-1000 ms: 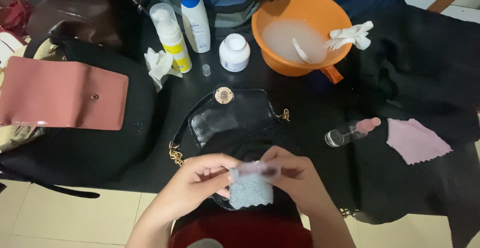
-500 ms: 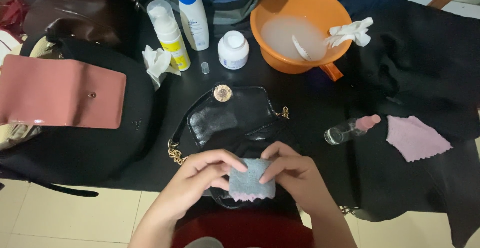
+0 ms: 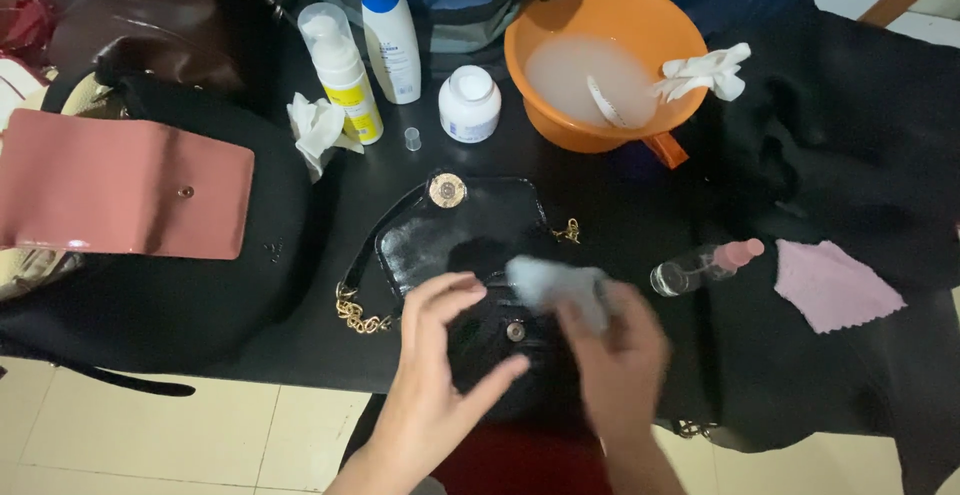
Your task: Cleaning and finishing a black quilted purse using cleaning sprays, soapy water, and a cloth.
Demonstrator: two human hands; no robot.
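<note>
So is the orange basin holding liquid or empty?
Holding liquid. The orange basin has cloudy, pale water covering its bottom, with a white strip lying in it and a white cloth draped over its right rim.

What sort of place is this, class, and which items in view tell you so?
Probably a home table set up for cleaning bags: a black handbag lies on dark cloth, with an orange basin of cloudy water and cleaner bottles behind. The right hand holds a grey cloth.

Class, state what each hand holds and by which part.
The right hand grips a bunched grey cloth by its near end. The left hand holds nothing, fingers spread above the black handbag.
</note>
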